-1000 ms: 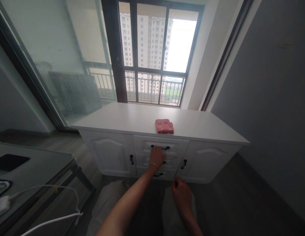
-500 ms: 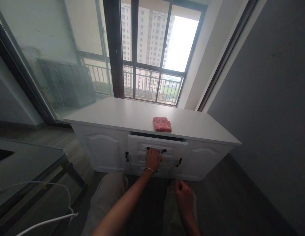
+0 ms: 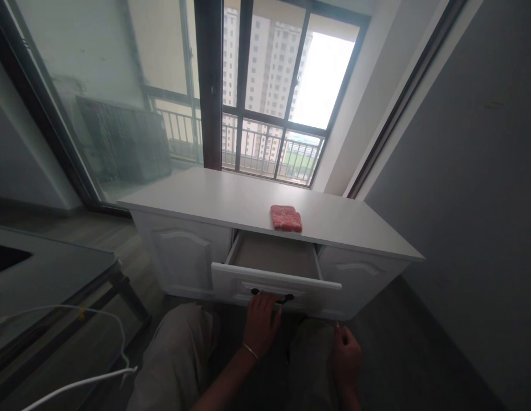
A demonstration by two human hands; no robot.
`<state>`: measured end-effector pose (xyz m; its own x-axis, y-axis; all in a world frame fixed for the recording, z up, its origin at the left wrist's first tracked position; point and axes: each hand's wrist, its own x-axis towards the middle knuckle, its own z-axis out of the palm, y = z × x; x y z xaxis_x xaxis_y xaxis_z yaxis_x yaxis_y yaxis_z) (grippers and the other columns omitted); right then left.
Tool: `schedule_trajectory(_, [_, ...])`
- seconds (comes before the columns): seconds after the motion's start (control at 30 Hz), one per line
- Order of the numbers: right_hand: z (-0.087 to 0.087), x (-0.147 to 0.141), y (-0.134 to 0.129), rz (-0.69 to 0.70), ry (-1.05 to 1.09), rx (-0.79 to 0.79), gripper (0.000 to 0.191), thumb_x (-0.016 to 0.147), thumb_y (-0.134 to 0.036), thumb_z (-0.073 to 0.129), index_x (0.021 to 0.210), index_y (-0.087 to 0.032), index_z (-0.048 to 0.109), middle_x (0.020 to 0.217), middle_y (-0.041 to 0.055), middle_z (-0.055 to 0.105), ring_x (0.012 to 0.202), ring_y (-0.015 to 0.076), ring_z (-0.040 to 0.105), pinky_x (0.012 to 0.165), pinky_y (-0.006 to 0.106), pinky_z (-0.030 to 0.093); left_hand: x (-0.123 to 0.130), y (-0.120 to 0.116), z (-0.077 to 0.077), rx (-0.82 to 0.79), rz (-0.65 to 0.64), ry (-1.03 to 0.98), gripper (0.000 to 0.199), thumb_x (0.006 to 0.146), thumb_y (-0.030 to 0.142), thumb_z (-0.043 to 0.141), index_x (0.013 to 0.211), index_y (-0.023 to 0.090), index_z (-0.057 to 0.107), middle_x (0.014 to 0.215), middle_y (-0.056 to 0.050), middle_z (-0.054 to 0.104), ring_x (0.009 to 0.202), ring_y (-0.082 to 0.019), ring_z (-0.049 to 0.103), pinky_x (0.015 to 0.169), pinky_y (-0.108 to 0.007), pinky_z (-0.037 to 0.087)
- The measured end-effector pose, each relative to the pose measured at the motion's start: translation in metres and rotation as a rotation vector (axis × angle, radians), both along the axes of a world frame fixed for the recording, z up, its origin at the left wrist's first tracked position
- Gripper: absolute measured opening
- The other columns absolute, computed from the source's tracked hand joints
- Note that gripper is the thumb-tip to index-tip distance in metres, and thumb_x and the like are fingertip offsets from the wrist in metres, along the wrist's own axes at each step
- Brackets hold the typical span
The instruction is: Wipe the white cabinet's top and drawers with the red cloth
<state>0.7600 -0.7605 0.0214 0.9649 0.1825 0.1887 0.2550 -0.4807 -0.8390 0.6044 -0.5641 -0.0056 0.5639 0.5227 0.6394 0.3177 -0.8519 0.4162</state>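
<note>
My left hand (image 3: 262,324) has its fingers hooked over the dark handle (image 3: 288,297) of a white drawer (image 3: 235,279). A thin bracelet circles that wrist. The drawer stands well out of the white cabinet (image 3: 179,257), and its visible floor is bare. By my right knee, my right hand (image 3: 347,355) is curled closed; whether anything small is inside its fingers is hidden. On the cabinet top, above the drawer, lies a folded pink cloth (image 3: 286,218), which neither hand touches.
A low glass-topped table (image 3: 77,257) stands at the left, with a white cable (image 3: 89,378) in front of it. Behind the cabinet are framed glass panes (image 3: 265,85). A grey wall (image 3: 470,171) rises on the right.
The drawer has slid out toward me from a narrow gap, with my left hand on its handle. My right hand has shifted slightly right and down, still curled.
</note>
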Motion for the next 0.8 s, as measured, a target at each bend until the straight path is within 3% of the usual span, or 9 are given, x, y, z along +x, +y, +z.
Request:
schedule_trajectory(0.17, [-0.002, 0.002, -0.005, -0.009, -0.006, -0.018, 0.053, 0.085, -0.074, 0.049, 0.059, -0.03, 0.036, 0.056, -0.0033, 0.039, 0.06, 0.0178, 0.041, 0.06, 0.034, 0.031, -0.023, -0.032, -0.006, -0.026, 0.019, -0.024, 0.03, 0.104, 0.022, 0.053, 0.126, 0.026, 0.073, 0.12, -0.008, 0.082, 0.117, -0.03, 0.075, 0.108, -0.055, 0.059])
schedule_trajectory(0.33, [-0.005, 0.011, -0.017, -0.057, 0.002, 0.022, 0.057, 0.083, -0.079, 0.05, 0.057, -0.029, 0.038, 0.056, -0.0041, 0.038, 0.059, 0.017, 0.041, 0.061, 0.034, 0.032, -0.036, -0.045, -0.008, -0.032, 0.016, -0.028, 0.035, 0.102, 0.022, 0.055, 0.132, 0.028, 0.072, 0.124, -0.007, 0.083, 0.12, -0.031, 0.076, 0.107, -0.054, 0.063])
schedule_trajectory(0.43, [0.009, 0.017, -0.018, -0.132, 0.022, 0.078, 0.057, 0.084, -0.079, 0.052, 0.058, -0.029, 0.042, 0.055, -0.0042, 0.04, 0.058, 0.0167, 0.041, 0.059, 0.034, 0.033, -0.04, -0.046, -0.005, -0.032, -0.002, -0.04, 0.041, 0.1, 0.022, 0.058, 0.139, 0.03, 0.071, 0.13, -0.006, 0.083, 0.124, -0.031, 0.076, 0.108, -0.055, 0.064])
schedule_trajectory(0.57, [0.075, 0.022, 0.018, -0.14, -0.153, 0.221, 0.056, 0.088, -0.075, 0.058, 0.061, -0.028, 0.045, 0.058, -0.005, 0.041, 0.06, 0.0149, 0.039, 0.06, 0.033, 0.034, -0.052, -0.049, -0.008, -0.136, -0.04, -0.134, 0.043, 0.1, 0.022, 0.056, 0.137, 0.037, 0.074, 0.128, -0.007, 0.082, 0.122, -0.029, 0.077, 0.102, -0.051, 0.069])
schedule_trajectory(0.63, [0.122, 0.026, 0.057, 0.024, -0.29, 0.26, 0.055, 0.091, -0.072, 0.062, 0.064, -0.027, 0.044, 0.059, -0.0063, 0.039, 0.058, 0.0141, 0.038, 0.059, 0.032, 0.036, -0.062, -0.05, -0.013, -0.24, -0.108, -0.158, 0.04, 0.101, 0.023, 0.051, 0.126, 0.04, 0.078, 0.117, -0.008, 0.083, 0.11, -0.027, 0.079, 0.092, -0.046, 0.071])
schedule_trajectory(0.67, [0.146, 0.029, 0.082, 0.136, -0.356, 0.251, 0.05, 0.092, -0.07, 0.064, 0.071, -0.026, 0.053, 0.063, -0.0048, 0.05, 0.061, 0.0152, 0.046, 0.062, 0.031, 0.041, -0.067, -0.049, -0.015, -0.3, -0.155, -0.118, 0.039, 0.102, 0.025, 0.049, 0.119, 0.041, 0.08, 0.108, -0.008, 0.082, 0.103, -0.026, 0.079, 0.087, -0.045, 0.071])
schedule_trajectory(0.73, [0.19, 0.04, 0.138, 0.436, -0.499, 0.201, 0.05, 0.097, -0.068, 0.06, 0.112, -0.022, 0.071, 0.103, 0.0083, 0.076, 0.094, 0.0232, 0.069, 0.086, 0.037, 0.056, -0.077, -0.046, -0.015, -0.422, -0.286, 0.12, 0.036, 0.105, 0.032, 0.047, 0.106, 0.044, 0.081, 0.098, -0.008, 0.08, 0.096, -0.027, 0.078, 0.082, -0.047, 0.071])
schedule_trajectory(0.77, [0.208, 0.047, 0.168, 0.589, -0.588, 0.11, 0.062, 0.099, -0.068, 0.059, 0.136, -0.02, 0.068, 0.135, 0.0163, 0.074, 0.125, 0.0284, 0.067, 0.107, 0.044, 0.053, -0.081, -0.042, -0.012, -0.475, -0.352, 0.278, 0.033, 0.107, 0.038, 0.049, 0.106, 0.044, 0.081, 0.099, -0.007, 0.08, 0.098, -0.028, 0.078, 0.083, -0.048, 0.07])
schedule_trajectory(0.8, [0.222, 0.055, 0.197, 0.706, -0.656, -0.015, 0.074, 0.099, -0.068, 0.06, 0.154, -0.019, 0.059, 0.159, 0.0203, 0.061, 0.149, 0.0322, 0.053, 0.123, 0.049, 0.044, -0.085, -0.038, -0.008, -0.514, -0.413, 0.427, 0.027, 0.107, 0.043, 0.053, 0.109, 0.043, 0.08, 0.104, -0.006, 0.08, 0.101, -0.028, 0.077, 0.085, -0.048, 0.069])
